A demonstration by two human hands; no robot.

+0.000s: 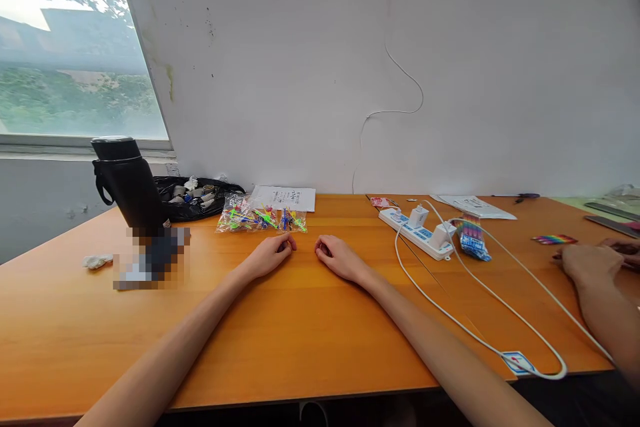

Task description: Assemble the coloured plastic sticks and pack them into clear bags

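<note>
My left hand (271, 255) rests on the orange-brown table (285, 347), its fingers curled into a loose fist, and nothing shows in it. A short gap to the right, my right hand (341, 257) lies the same way, fingers folded in, also with nothing visible in it. Just beyond my left hand are clear plastic bags of small colourful plastic pieces (245, 215). Another small clear bag (293, 219) lies beside them, touched by neither hand. Behind the bags sits a white sheet of paper with handwriting (295, 198).
A black bottle (130, 187) stands left, before a black bag of rubbish (200, 195); crumpled tissue (97, 261) lies nearby. At right are a white power strip (417, 233), looping white cable (470, 273), blue-and-pink packet (473, 238), rainbow-coloured item (555, 239) and another person's hands (593, 263).
</note>
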